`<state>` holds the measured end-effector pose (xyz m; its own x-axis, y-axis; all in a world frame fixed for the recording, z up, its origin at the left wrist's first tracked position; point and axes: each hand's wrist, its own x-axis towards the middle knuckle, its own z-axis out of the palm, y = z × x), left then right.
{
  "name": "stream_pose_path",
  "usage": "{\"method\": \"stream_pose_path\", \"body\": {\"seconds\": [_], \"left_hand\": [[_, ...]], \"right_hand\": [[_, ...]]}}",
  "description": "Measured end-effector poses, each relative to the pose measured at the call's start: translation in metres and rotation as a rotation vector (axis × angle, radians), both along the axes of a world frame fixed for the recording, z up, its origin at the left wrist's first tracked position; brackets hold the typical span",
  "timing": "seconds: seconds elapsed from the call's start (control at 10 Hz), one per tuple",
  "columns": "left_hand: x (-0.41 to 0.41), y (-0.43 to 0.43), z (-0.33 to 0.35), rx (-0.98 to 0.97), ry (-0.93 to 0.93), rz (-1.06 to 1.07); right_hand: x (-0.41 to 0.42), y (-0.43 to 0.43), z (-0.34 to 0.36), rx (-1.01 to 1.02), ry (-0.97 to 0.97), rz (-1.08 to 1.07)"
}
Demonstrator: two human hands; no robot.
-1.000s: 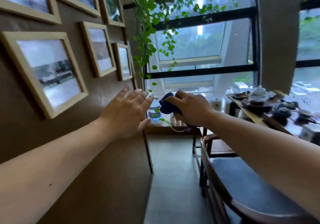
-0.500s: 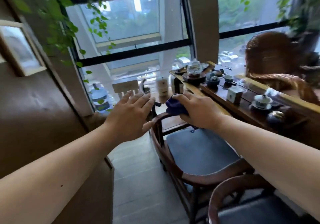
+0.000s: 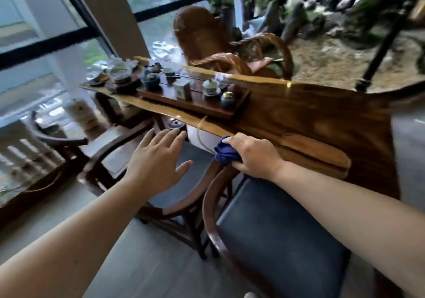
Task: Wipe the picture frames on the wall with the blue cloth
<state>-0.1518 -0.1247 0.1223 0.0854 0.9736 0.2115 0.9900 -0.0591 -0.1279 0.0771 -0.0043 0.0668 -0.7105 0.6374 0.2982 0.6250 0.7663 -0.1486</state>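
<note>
View has swung off the wall – frames gone from sight, tea table (image 3: 299, 104) now at 1 o'clock. R hand (image 3: 254, 157) clenched on cloth (image 3: 226, 152), L hand (image 3: 156, 159) spread, empty. Wiping prob. finished or paused.

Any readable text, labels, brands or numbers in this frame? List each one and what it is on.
None can be read.
White container left of the table: faint markings on its side, too blurred to read.
Small square tin on the tea tray: a dark mark on its face, too blurred to read.
Blue cloth in the right hand: no print visible.
</note>
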Motion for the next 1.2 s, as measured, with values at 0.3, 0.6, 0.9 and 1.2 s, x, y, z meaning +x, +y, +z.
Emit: {"method": "stream_pose_path", "body": {"seconds": [0.3,0.6,0.9,1.2], "left_hand": [[0.068,0.081,-0.053,-0.066,-0.163,0.011],[0.114,0.17,-0.135,-0.134,-0.201,0.031],[0.138,0.204,-0.202,-0.264,-0.193,-0.007],[0.124,0.199,-0.192,-0.249,-0.186,-0.006]], "right_hand": [[0.105,0.071,-0.062,-0.027,-0.083,-0.192],[0.176,0.193,-0.153,-0.093,-0.203,-0.381],[0.184,0.198,-0.238,-0.263,-0.295,-0.443],[0.175,0.191,-0.214,-0.323,-0.334,-0.424]]}}
